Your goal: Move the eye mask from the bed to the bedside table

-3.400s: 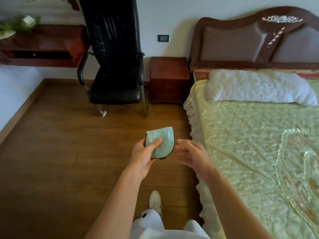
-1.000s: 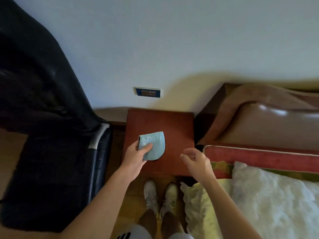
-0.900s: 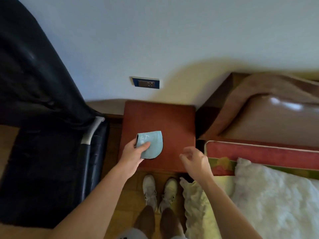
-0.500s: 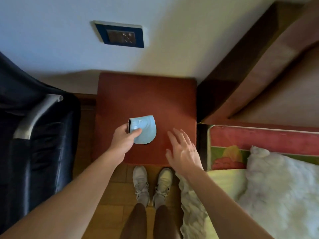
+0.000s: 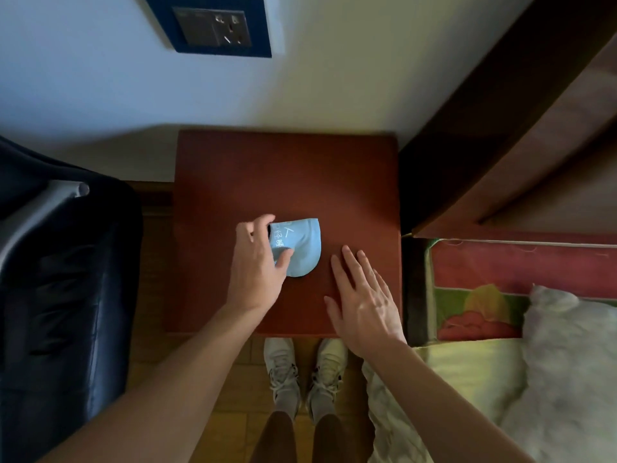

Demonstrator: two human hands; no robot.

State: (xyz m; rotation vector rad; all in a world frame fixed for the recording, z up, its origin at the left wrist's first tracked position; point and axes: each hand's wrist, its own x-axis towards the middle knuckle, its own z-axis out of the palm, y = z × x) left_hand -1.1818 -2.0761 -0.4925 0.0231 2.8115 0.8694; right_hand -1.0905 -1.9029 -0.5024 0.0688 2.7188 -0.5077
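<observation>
The folded light-blue eye mask [image 5: 302, 248] with white lettering lies flat near the middle of the red-brown bedside table [image 5: 283, 175]. My left hand [image 5: 257, 272] is at the mask's left edge. Its fingers are spread, the thumb lies over the mask's lower left part, and a dark gap shows between the index finger and the mask. My right hand [image 5: 364, 302] hovers flat with fingers apart over the table's front right part, just right of the mask and not touching it.
A black chair [image 5: 66, 295] with a metal armrest stands close on the table's left. The bed's dark headboard [image 5: 534, 128], a white pillow [image 5: 574, 362] and the pale bedspread [image 5: 467, 369] are on the right. A blue wall socket [image 5: 213, 21] is above the table.
I walked from the bedside to the table with the mask in my left hand. The mask has come down onto the tabletop, and my left fingers have opened off it.
</observation>
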